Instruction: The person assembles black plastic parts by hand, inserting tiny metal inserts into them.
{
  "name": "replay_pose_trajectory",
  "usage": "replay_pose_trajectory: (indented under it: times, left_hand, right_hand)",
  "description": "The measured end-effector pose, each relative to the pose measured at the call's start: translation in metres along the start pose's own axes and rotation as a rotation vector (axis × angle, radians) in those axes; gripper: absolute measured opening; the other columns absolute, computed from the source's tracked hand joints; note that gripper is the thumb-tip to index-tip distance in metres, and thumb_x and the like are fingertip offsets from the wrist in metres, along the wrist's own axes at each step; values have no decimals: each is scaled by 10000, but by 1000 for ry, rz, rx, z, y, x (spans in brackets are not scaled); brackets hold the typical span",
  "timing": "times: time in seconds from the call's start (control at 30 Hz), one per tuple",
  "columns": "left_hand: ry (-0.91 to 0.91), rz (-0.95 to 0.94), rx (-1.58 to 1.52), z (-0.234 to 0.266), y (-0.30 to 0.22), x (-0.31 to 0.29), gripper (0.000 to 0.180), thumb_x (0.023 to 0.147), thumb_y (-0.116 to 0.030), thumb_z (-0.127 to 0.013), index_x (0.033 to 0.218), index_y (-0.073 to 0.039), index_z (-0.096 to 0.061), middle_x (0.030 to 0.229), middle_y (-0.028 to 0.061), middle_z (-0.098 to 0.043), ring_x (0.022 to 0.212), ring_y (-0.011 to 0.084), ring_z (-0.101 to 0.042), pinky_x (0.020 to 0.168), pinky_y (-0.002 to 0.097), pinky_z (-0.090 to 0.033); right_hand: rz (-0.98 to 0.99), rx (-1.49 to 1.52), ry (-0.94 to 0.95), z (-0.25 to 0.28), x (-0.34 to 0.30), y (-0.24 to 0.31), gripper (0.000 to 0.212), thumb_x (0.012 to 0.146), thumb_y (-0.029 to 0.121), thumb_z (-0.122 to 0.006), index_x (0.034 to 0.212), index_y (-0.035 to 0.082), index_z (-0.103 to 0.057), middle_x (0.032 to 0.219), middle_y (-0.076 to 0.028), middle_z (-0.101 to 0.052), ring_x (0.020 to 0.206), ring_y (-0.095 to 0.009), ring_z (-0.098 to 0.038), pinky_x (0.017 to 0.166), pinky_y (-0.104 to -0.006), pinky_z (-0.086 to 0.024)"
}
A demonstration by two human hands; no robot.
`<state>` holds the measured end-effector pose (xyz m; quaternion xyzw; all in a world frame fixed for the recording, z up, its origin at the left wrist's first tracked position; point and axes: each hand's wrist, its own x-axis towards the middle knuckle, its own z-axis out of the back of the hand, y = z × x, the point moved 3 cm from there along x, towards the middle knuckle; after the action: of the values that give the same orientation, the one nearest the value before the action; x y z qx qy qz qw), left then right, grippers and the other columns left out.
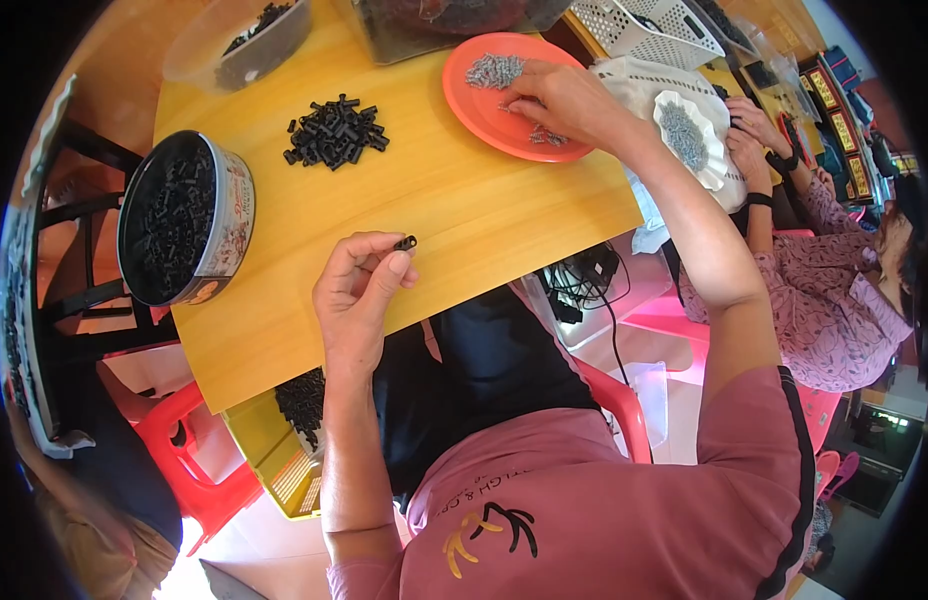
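Observation:
Between the thumb and fingertips of my left hand (361, 285) is a small black plastic tube (407, 242), its open end showing, held above the table's near edge. My right hand (556, 100) reaches over a round red plate (474, 122), fingertips drawn together low among small metal screws. Whatever those fingertips pinch is too small to make out. One heap of grey screws (495, 71) lies by the plate's far side, and a few loose screws (547, 136) sit nearer its front rim. A pile of black tubes (337, 132) rests on the table left of the plate.
A round tin (240, 215) full of black pieces stands at the table's left edge. Clear bins (274, 45) and a white basket (649, 35) line the far side. At right, another person's hands (752, 135) work beside a white dish (719, 178) of screws. Below hangs a black cable (616, 335).

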<state>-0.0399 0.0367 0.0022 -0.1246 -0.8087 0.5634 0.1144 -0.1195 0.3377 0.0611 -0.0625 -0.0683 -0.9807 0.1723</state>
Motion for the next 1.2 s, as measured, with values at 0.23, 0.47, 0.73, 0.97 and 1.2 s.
replay_pose_trajectory:
  times: [0.23, 0.47, 0.73, 0.97, 1.2]
  left_hand:
    - [8, -3, -16, -1, 1, 1, 171, 920, -24, -652, 1087, -1, -626, 963, 72, -658, 796, 116, -609, 740, 260, -510]
    - [-30, 18, -7, -1, -1, -2, 168, 914, -43, -660, 1067, 10, -615, 952, 92, -655, 789, 146, -602, 728, 279, -479]
    - [-36, 23, -15, -2, 0, 1, 171, 906, -15, -660, 1074, 0, -629, 913, 64, -668, 780, 115, -619, 731, 253, -511]
    - [-46, 17, -148, 2, -2, 3, 151, 911, -23, -658, 1053, 11, -623, 918, 96, -685, 770, 124, -631, 723, 252, -512]
    - [-45, 14, -217, 9, 0, 3, 170, 929, -62, -638, 1089, -10, -620, 945, 82, -666, 783, 139, -599, 716, 269, -468]
  right_hand:
    - [-32, -28, 4, 3, 8, 0, 190, 900, 209, -618, 963, 50, -700, 963, -129, -655, 897, -321, -646, 766, -430, -507]
    - [-22, -124, 32, -6, 21, -2, 170, 859, 199, -670, 975, 78, -703, 952, -92, -657, 873, -307, -644, 748, -426, -511]
    - [-2, -133, 27, -6, 22, -1, 155, 835, 186, -675, 941, 73, -682, 951, -97, -665, 875, -314, -650, 747, -426, -519]
    - [-281, 464, -53, 14, 6, 46, 127, 884, 123, -697, 970, 37, -663, 826, 10, -615, 729, -6, -570, 640, -179, -438]
    - [-108, 1240, 39, -15, -17, 134, 213, 932, 91, -652, 1128, 8, -659, 846, 55, -635, 769, 12, -573, 636, -157, -415]
